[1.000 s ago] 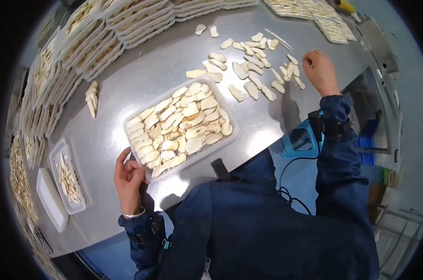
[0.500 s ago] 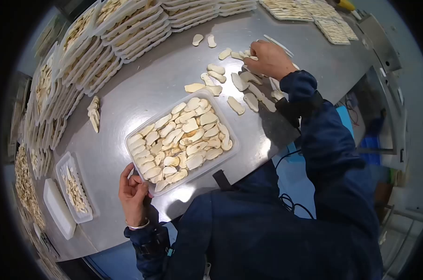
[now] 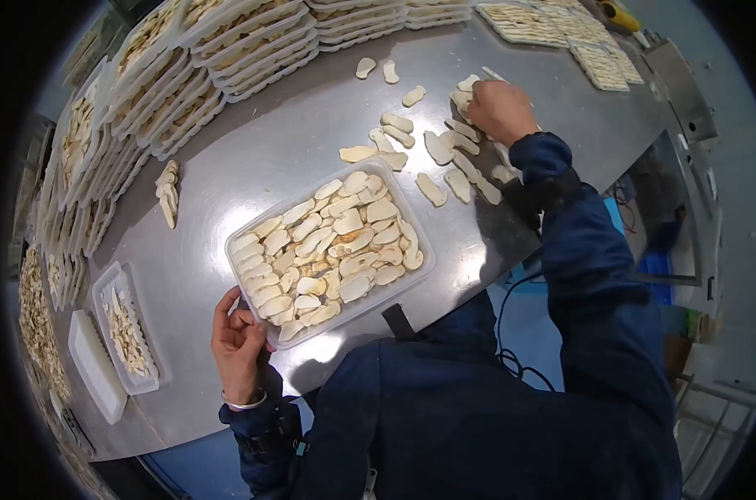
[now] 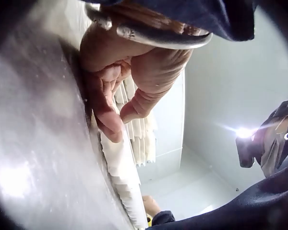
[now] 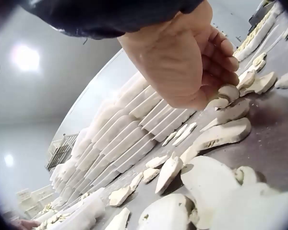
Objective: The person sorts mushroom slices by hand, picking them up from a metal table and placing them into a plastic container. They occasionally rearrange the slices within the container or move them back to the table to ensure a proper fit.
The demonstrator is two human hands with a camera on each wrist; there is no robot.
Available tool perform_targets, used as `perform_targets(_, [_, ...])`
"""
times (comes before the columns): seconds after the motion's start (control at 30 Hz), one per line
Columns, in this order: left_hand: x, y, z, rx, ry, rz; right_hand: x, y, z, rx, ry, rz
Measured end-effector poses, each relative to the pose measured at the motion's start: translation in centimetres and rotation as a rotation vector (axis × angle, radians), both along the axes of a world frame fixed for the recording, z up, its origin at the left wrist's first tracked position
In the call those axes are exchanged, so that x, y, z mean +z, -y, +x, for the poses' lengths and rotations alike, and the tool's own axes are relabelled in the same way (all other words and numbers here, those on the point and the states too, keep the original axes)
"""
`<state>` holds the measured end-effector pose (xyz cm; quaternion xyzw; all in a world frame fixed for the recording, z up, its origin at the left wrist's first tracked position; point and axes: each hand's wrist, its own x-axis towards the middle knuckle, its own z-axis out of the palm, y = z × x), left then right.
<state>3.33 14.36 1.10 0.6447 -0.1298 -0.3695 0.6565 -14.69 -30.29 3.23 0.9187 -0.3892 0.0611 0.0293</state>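
Observation:
A clear plastic tray (image 3: 428, 265), lined with rows of pale, mushroom-like slices (image 3: 342, 221), lies at a slant near the table's front edge. My left hand (image 3: 239, 350) pinches its lower left corner between thumb and fingers; the left wrist view shows the hand (image 4: 129, 72) at the white tray side (image 4: 119, 163). Over the loose slices (image 3: 436, 148) at the back right is my right hand (image 3: 503, 111), its fingers curled down. In the right wrist view this hand (image 5: 182, 62) pinches small slices (image 5: 225, 97) at its fingertips, just above others; its thumb's contact is partly hidden.
Tall stacks of filled trays (image 3: 253, 50) line the back and left. A smaller tray (image 3: 145, 383) and a white tray or lid (image 3: 99, 367) lie at left, near a slice clump (image 3: 168, 193). Flat filled trays (image 3: 524, 25) sit at the back right.
My right hand has moved left from beside the loose slices to over them, then slightly down and right, with fingers now on slices. My left hand has stayed at the tray corner.

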Motion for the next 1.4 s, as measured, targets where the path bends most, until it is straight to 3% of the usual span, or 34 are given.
perform_targets(0.27, [0.1, 0.1, -0.1, 0.004, 0.002, 0.009, 1.7, 2.3, -2.0, 0.012, 0.219, -0.050])
perform_targets(0.37, [0.0, 0.0, -0.2, 0.015, 0.007, 0.000, 2.3, 2.3, -3.3, -0.001, 0.095, 0.008])
perform_targets(0.7, [-0.1, 0.2, -0.2, 0.007, 0.036, 0.022, 2.0, -4.2, -0.4, 0.332, 0.177, 0.158])
perform_targets(0.83, [-0.3, 0.0, -0.3, 0.023, 0.038, -0.005, 1.6, -2.9, -1.1, 0.291, 0.163, 0.088])
perform_targets(0.97, [-0.9, -0.1, -0.2, 0.017, 0.060, -0.022, 1.9, -0.5, -5.6, 0.154, 0.189, 0.041])
perform_targets(1.03, [-1.0, -0.2, -0.1, 0.013, 0.074, -0.019, 2.6, -0.8, -8.1, 0.033, 0.148, 0.054])
perform_targets(1.13, [-1.0, -0.2, 0.1, -0.006, 0.087, 0.005, 1.8, -3.3, -9.3, 0.087, 0.262, 0.084])
perform_targets(1.23, [-0.7, -0.1, 0.2, -0.014, 0.087, 0.035, 1.7, -8.2, -6.7, 0.199, 0.381, 0.271])
perform_targets(1.3, [-0.4, 0.0, 0.1, -0.009, 0.115, 0.068, -0.3, -9.8, -4.3, 0.362, 0.415, 0.219])
perform_targets(1.4, [-0.1, 0.0, -0.2, 0.006, 0.136, 0.086, -2.0, -10.3, -0.6, 0.445, 0.357, 0.161])
